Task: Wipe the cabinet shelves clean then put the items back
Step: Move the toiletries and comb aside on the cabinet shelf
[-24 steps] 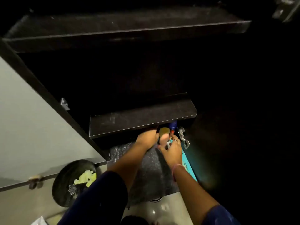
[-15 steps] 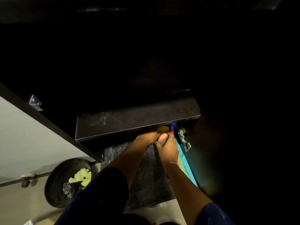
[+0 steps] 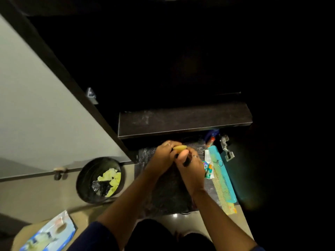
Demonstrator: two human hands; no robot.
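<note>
Both hands have drawn back from under the shelf (image 3: 184, 122). Left hand (image 3: 163, 156) and right hand (image 3: 192, 165) closed together around a yellow item (image 3: 180, 148); likely restocking next.

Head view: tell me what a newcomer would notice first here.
The two hands, left and right, meet at the centre over a dark mat, both gripping a small yellow item just below the shelf. To their right lies a bright teal comb. At the left a black bin holds yellow scraps.
</note>
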